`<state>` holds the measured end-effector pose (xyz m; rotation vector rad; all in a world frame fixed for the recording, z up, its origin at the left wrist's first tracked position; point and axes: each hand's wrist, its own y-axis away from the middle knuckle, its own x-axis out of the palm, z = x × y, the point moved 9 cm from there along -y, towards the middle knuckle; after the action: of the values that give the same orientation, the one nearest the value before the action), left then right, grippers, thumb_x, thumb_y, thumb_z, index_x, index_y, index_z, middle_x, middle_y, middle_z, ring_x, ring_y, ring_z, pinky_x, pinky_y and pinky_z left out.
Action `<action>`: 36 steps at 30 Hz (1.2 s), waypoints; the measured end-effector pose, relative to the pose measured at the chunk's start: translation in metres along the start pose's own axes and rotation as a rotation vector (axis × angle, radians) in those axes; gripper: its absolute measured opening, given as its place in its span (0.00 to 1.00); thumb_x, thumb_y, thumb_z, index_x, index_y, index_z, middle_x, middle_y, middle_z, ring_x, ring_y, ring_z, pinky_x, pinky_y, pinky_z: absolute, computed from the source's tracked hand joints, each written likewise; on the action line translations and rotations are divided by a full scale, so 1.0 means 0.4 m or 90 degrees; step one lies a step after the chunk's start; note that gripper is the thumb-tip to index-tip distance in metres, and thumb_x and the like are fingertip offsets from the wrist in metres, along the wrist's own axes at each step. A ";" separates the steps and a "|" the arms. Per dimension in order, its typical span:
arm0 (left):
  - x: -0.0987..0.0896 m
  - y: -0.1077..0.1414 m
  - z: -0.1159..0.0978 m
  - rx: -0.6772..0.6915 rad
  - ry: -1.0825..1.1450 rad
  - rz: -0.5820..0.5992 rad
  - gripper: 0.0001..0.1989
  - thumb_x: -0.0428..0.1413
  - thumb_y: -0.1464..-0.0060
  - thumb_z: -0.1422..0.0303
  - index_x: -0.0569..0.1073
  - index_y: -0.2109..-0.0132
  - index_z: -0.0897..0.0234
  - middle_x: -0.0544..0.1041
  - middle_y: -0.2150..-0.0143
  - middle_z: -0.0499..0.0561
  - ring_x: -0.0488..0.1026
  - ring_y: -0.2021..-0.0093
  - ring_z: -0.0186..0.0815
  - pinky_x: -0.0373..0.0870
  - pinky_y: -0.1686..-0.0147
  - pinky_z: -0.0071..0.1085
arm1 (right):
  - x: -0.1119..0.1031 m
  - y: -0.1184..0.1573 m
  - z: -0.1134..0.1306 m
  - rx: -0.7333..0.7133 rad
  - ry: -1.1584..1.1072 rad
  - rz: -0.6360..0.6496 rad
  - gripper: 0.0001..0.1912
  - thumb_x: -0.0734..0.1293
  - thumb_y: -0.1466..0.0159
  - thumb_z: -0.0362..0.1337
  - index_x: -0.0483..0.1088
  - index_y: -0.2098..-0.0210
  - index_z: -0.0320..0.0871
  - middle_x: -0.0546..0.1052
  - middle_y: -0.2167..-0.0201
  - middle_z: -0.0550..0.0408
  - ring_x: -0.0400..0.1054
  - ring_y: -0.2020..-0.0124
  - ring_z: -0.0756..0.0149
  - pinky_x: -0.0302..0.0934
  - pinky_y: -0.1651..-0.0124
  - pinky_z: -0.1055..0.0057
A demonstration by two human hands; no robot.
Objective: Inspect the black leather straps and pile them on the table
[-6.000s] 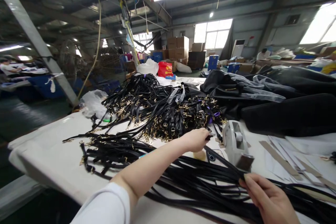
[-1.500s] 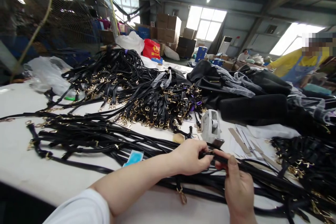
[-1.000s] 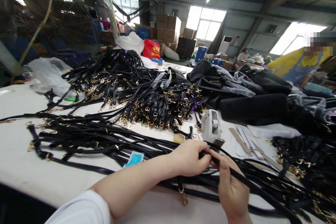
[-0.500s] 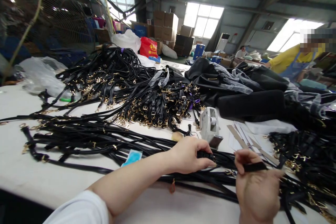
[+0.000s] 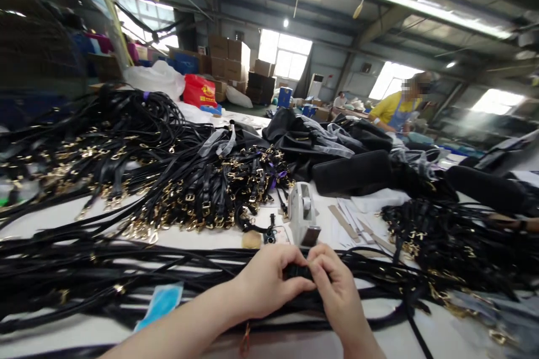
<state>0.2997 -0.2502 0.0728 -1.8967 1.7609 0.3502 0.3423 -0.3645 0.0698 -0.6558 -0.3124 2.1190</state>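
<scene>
My left hand (image 5: 272, 280) curls its thumb and fingers around a black leather strap (image 5: 298, 272), only partly visible. My right hand (image 5: 337, 294) meets it fingertip to fingertip, thumb and forefinger pinched at the strap's end; the pinched part is hidden. Beneath both hands, long black straps (image 5: 202, 255) with gold clips lie across the white table. A bare gold-coloured snap hook (image 5: 245, 341) sticks out below my left wrist. Just beyond the hands stands a grey-white tape dispenser (image 5: 302, 210).
Heaps of black straps with gold buckles (image 5: 210, 190) lie ahead, and another strap pile (image 5: 458, 241) is at right. A blue packet (image 5: 160, 304) rests by my left forearm. Black bags (image 5: 353, 171) and paper strips (image 5: 347, 221) lie farther back. A person in yellow (image 5: 393, 105) stands behind them.
My right hand has come in from the right, turned over, and closed its fingertips against my left hand's. The left hand keeps hold of the strap. The view has swung right.
</scene>
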 end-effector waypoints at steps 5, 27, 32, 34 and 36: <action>-0.035 -0.006 0.003 -0.030 -0.004 -0.014 0.10 0.62 0.49 0.61 0.77 0.63 0.63 0.79 0.66 0.48 0.72 0.66 0.35 0.64 0.66 0.28 | -0.047 -0.006 -0.023 0.023 -0.102 -0.072 0.16 0.60 0.29 0.46 0.67 0.69 0.44 0.71 0.62 0.52 0.66 0.59 0.62 0.60 0.56 0.69; -0.035 -0.007 -0.007 0.042 0.064 -0.056 0.12 0.55 0.42 0.58 0.76 0.63 0.62 0.77 0.68 0.49 0.73 0.66 0.37 0.70 0.65 0.29 | 0.003 -0.006 0.021 -0.026 -0.033 -0.094 0.15 0.60 0.30 0.38 0.66 0.72 0.43 0.69 0.68 0.54 0.66 0.64 0.65 0.60 0.60 0.69; -0.022 -0.004 0.023 -0.009 0.016 -0.053 0.25 0.39 0.33 0.53 0.73 0.45 0.61 0.80 0.60 0.54 0.76 0.60 0.41 0.73 0.54 0.37 | 0.013 -0.001 0.055 -0.076 0.117 -0.068 0.14 0.65 0.39 0.31 0.66 0.53 0.45 0.72 0.58 0.51 0.67 0.55 0.59 0.60 0.47 0.60; -0.008 -0.002 0.014 0.009 0.011 -0.025 0.26 0.39 0.33 0.53 0.71 0.41 0.61 0.78 0.50 0.55 0.74 0.48 0.43 0.67 0.43 0.40 | 0.035 -0.002 0.064 -0.109 0.188 -0.028 0.13 0.65 0.41 0.28 0.68 0.57 0.46 0.73 0.61 0.54 0.67 0.56 0.59 0.55 0.40 0.55; 0.007 -0.002 0.001 0.033 0.032 0.016 0.25 0.40 0.32 0.53 0.72 0.41 0.60 0.77 0.46 0.54 0.70 0.43 0.42 0.62 0.38 0.40 | 0.043 -0.002 0.061 -0.121 0.221 -0.016 0.09 0.65 0.40 0.27 0.68 0.62 0.46 0.73 0.65 0.57 0.68 0.59 0.61 0.50 0.36 0.52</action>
<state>0.3007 -0.2523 0.0710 -1.8625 1.8106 0.2654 0.3207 -0.3499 0.0846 -1.1065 -0.3273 1.9234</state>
